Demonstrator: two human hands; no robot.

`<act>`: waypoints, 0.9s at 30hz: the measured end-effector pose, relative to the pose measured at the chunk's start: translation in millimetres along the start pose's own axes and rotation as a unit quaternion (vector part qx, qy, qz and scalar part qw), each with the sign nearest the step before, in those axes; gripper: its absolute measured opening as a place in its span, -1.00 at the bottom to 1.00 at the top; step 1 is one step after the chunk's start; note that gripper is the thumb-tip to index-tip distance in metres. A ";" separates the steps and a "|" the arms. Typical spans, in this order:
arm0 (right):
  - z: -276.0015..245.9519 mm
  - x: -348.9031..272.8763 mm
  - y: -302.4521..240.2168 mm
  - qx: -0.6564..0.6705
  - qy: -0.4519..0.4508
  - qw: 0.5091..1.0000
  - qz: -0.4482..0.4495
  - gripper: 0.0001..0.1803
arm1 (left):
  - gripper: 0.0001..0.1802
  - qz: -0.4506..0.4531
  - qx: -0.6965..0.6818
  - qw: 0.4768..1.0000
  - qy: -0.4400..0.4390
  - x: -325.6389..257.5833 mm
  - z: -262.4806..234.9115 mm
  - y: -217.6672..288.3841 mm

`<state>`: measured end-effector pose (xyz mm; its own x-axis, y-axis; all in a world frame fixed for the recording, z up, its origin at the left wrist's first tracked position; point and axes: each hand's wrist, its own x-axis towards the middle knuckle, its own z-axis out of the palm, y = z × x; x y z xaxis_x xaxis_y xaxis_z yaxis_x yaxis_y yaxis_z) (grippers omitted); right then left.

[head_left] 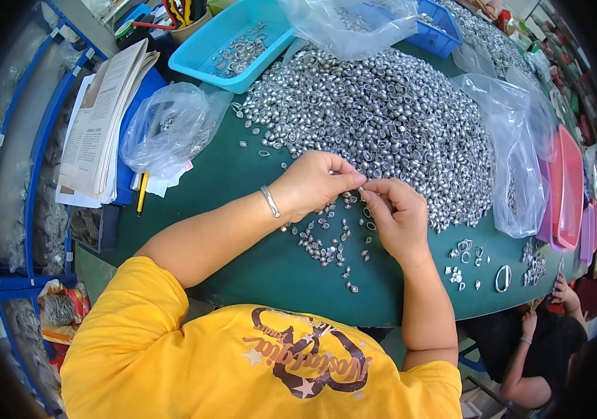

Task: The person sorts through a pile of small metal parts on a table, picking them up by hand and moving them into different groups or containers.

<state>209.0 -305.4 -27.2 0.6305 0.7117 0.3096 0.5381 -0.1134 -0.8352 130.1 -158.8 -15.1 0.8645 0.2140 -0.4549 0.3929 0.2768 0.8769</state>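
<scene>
Green tabletop [298, 286] spreads before you, with a blue rack [30, 202] of bagged stock standing off to the left. Large heap of silvery oval metal pieces [375, 105] covers the middle and far side.

Left hand [312, 185]: thumb and forefinger pinched together, metal bracelet [270, 201] at your wrist. Right hand [399, 213]: thumb and forefinger also closed, tips meeting those of the left. Between them you grip a small metal piece [362, 188], mostly covered by your fingers; its exact shape cannot be told. Position: just above the table, at the near edge of the heap.

Below your hands, loose pieces [319, 248] lie scattered on the green. To your right, a group of rings [466, 251] lies near the table edge; a clear plastic bag [518, 153] rests against the heap, with a red basket [567, 188] beyond it. To your left: light-blue basket [200, 77] with metal parts inside, tied plastic bag [169, 122], stacked newspapers [92, 133], yellow pencil [143, 193]. Co-worker's hand [560, 288] shows at lower right.
</scene>
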 end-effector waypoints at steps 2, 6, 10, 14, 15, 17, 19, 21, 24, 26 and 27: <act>-0.9 -0.7 0.4 0.002 0.016 1.000 0.002 -0.92 | -0.82 -0.016 0.004 0.999 -0.038 -1.1 -1.9 3.9; -4.0 3.9 9.2 -0.050 0.041 0.997 -0.050 -0.92 | -0.86 -0.004 -0.095 0.994 -0.047 1.5 -12.2 9.0; -10.6 -1.9 16.5 -0.224 -0.041 0.970 -0.086 -0.89 | -0.82 0.117 -0.343 0.932 -0.005 15.7 -76.7 50.4; -4.4 -5.4 11.7 -0.306 -0.065 0.946 -0.084 -0.85 | -0.66 0.136 -0.466 0.868 0.105 18.4 -113.5 63.8; -3.5 -4.5 11.5 -0.311 -0.063 0.944 -0.091 -0.86 | -0.67 0.142 -0.428 0.885 0.121 16.4 -110.6 58.0; -2.1 -6.2 13.6 -0.324 -0.065 0.939 -0.098 -0.90 | -0.77 0.160 -0.181 0.964 0.109 13.0 -86.5 38.3; -2.0 -7.8 15.0 -0.327 -0.055 0.939 -0.092 -0.95 | -0.89 0.122 0.113 0.968 0.186 5.1 -37.2 26.6; -1.7 -7.1 13.9 -0.324 -0.055 0.941 -0.084 -0.96 | -0.91 0.329 0.306 0.890 0.083 10.2 -23.1 -4.2; -4.9 -5.7 15.8 -0.250 -0.057 0.965 -0.053 -0.93 | -0.90 0.381 0.489 0.784 0.027 7.3 -4.5 -15.5; -10.3 -2.6 19.6 -0.113 -0.052 0.992 -0.027 -0.92 | -0.91 0.375 0.510 0.774 0.030 9.5 -2.9 -25.6; -13.4 -2.1 17.3 -0.037 -0.071 0.996 0.038 -0.90 | -0.91 0.372 0.519 0.769 0.031 9.9 -2.1 -27.2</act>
<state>224.5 -318.1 -36.2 0.5886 0.7892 0.1751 0.5352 -0.2181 -0.8161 127.4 -162.3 -43.8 0.9673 0.0037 0.2535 -0.1370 -0.8340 0.5345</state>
